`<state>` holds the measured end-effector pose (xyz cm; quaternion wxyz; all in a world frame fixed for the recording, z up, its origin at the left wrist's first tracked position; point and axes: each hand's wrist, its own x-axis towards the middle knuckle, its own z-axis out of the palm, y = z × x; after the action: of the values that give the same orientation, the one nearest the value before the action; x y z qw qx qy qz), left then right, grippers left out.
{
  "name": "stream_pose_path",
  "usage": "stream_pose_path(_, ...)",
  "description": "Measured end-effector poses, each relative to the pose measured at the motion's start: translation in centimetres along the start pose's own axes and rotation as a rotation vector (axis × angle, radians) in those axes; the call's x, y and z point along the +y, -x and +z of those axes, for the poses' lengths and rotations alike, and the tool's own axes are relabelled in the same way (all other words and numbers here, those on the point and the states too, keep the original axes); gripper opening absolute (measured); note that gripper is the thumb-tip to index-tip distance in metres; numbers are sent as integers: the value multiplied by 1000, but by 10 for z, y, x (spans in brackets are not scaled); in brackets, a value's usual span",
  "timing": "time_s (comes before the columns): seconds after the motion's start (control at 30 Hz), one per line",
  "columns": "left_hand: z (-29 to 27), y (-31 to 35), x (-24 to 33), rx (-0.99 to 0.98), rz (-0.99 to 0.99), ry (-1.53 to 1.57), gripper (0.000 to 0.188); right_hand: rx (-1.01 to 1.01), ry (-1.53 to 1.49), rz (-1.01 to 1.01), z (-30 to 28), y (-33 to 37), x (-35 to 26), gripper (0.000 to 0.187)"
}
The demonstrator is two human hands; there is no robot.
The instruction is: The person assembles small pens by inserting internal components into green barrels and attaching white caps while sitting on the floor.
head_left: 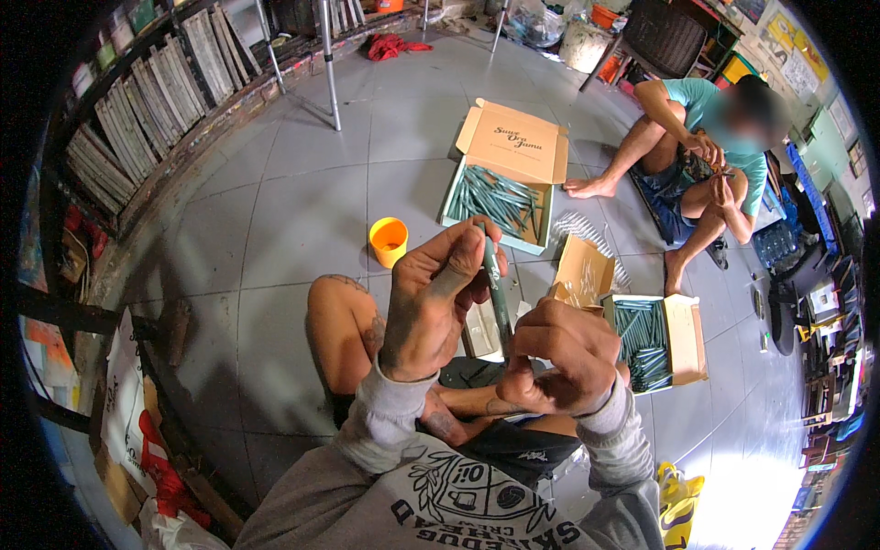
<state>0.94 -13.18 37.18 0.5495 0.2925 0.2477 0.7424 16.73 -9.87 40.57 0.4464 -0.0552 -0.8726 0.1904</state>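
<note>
Left hand: left hand [431, 298] is raised in front of the chest, fingers closed around the upper part of a slim green stick [496, 284].
Right hand: right hand [555, 353] sits just beside and below the left, fingers curled shut on the lower end of the same stick.
Green stick: held nearly upright between both hands, above the person's folded legs.
Large box: open cardboard box [500, 188] on the grey tiled floor ahead, lid flap standing back; its tray holds a loose heap of similar green sticks.
Small box: second open box [655, 339] at the right, near the right hand, packed with green sticks lying in rows.
Orange cup: orange cup [388, 240] stands upright on the floor left of the large box; contents cannot be told.
Co-worker: another person [697, 156] sits on the floor beyond the boxes, hands together at the knees.
</note>
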Motion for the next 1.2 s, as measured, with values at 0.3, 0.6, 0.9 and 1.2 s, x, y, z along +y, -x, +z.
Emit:
stream_pose_path(0.3, -7, -7, 1, -3, 18, 8, 27, -76, -57, 21, 0, 19, -7, 17)
stream_pose_path(0.6, -14, -15, 1, 25, 33, 41, 27, -142, -139, 52, 2, 26, -14, 3)
stream_pose_path(0.9, -29, -28, 2, -53, 48, 80, 27, -202, -187, 52, 6, 51, -18, 20)
stream_pose_path(1.2, -34, -30, -3, 8, 58, 96, 27, -181, -204, 61, 12, 63, -22, 16)
